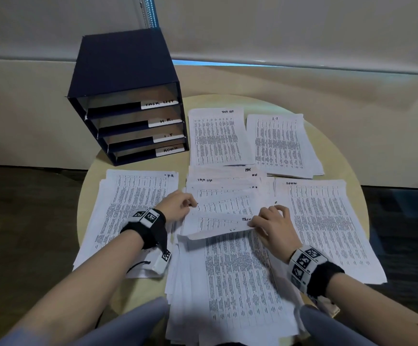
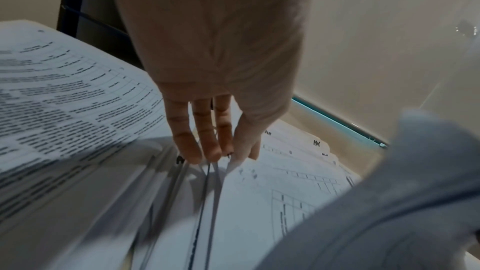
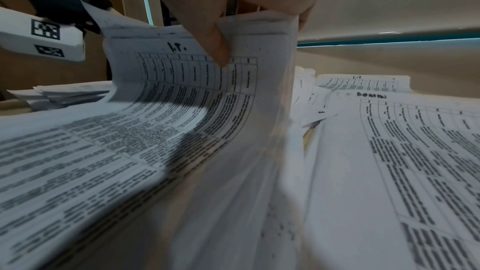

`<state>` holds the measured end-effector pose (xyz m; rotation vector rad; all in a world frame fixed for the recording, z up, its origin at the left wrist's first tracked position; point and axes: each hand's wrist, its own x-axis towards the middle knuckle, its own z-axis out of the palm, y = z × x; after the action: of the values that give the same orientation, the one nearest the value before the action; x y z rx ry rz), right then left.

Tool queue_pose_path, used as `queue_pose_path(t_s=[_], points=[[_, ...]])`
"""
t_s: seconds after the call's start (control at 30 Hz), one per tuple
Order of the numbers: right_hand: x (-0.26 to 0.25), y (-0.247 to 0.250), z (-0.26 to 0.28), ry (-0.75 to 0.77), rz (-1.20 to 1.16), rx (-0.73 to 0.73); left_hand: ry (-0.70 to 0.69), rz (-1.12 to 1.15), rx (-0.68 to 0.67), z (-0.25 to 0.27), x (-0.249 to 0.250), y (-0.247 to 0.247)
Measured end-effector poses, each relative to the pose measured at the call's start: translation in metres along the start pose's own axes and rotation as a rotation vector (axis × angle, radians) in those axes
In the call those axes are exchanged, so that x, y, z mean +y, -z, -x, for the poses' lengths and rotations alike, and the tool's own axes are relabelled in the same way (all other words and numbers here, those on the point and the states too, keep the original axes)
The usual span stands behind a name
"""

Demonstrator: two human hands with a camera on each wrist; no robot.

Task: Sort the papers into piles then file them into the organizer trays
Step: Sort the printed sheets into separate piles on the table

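An unsorted stack of printed sheets (image 1: 235, 275) lies at the table's near middle, its far ends fanned out. My right hand (image 1: 252, 223) pinches the top edge of a few sheets (image 3: 182, 81) and bends them up and back towards me, thumb (image 3: 221, 54) on the printed face. My left hand (image 1: 190, 204) is at the left edge of the fanned sheets, where its fingertips (image 2: 207, 151) and thumb pinch one sheet's edge. The dark blue organizer (image 1: 125, 71) stands at the back left; its trays are labelled TASK LIST, H.R, I.T and ADMIN.
Sorted piles lie around the stack on the round wooden table (image 1: 337, 151): TASK LIST pile (image 1: 215, 138) and I.T pile (image 1: 282, 146) at the back, H.R pile (image 1: 128, 211) on the left, ADMIN pile (image 1: 327, 228) on the right. My knees show at the near edge.
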<state>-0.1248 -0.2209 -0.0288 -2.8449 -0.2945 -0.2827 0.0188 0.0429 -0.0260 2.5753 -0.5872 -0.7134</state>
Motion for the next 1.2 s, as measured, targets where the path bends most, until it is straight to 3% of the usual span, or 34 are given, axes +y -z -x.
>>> queue_pose_path(t_s=[0.1, 0.2, 0.37, 0.47, 0.53, 0.6, 0.67, 0.77, 0.87, 0.97, 1.03, 1.13, 1.2], points=[[0.001, 0.0, 0.004, -0.001, -0.002, 0.012, -0.018, 0.036, 0.03, 0.0, 0.002, -0.001], [0.0, 0.001, 0.007, -0.027, -0.004, 0.001, -0.069, 0.041, -0.024, 0.001, 0.005, -0.002], [-0.002, 0.004, 0.007, -0.076, 0.01, 0.019, -0.086, -0.082, -0.051, 0.0, 0.015, -0.005], [0.004, 0.008, -0.005, -0.181, 0.066, -0.003, -0.035, 0.119, 0.002, 0.0, 0.025, -0.001], [0.009, 0.018, -0.019, -0.275, 0.014, -0.123, 0.052, 0.445, -0.026, 0.003, 0.035, 0.006], [0.017, 0.03, -0.033, -0.383, -0.092, -0.253, 0.131, 0.776, -0.035, 0.008, 0.04, 0.014], [0.027, 0.042, -0.045, -0.421, -0.201, -0.26, 0.138, 0.962, -0.049, 0.014, 0.044, 0.023], [0.038, 0.055, -0.056, -0.428, -0.436, -0.161, 0.066, 0.891, -0.026, 0.023, 0.057, 0.023], [0.035, 0.057, -0.059, -0.541, -0.702, -0.061, 0.043, 0.809, 0.129, 0.021, 0.06, 0.014], [0.026, 0.052, -0.055, -0.789, -1.106, 0.166, 0.092, 0.973, 0.291, 0.019, 0.054, 0.016], [0.016, 0.049, -0.05, -0.918, -1.443, 0.2, 0.087, 1.156, 0.325, 0.019, 0.056, 0.024], [0.004, 0.056, -0.056, -0.884, -1.616, 0.122, 0.012, 1.189, 0.397, 0.024, 0.075, 0.047], [0.002, 0.07, -0.068, -0.812, -1.637, 0.178, -0.067, 1.077, 0.521, 0.029, 0.093, 0.063]])
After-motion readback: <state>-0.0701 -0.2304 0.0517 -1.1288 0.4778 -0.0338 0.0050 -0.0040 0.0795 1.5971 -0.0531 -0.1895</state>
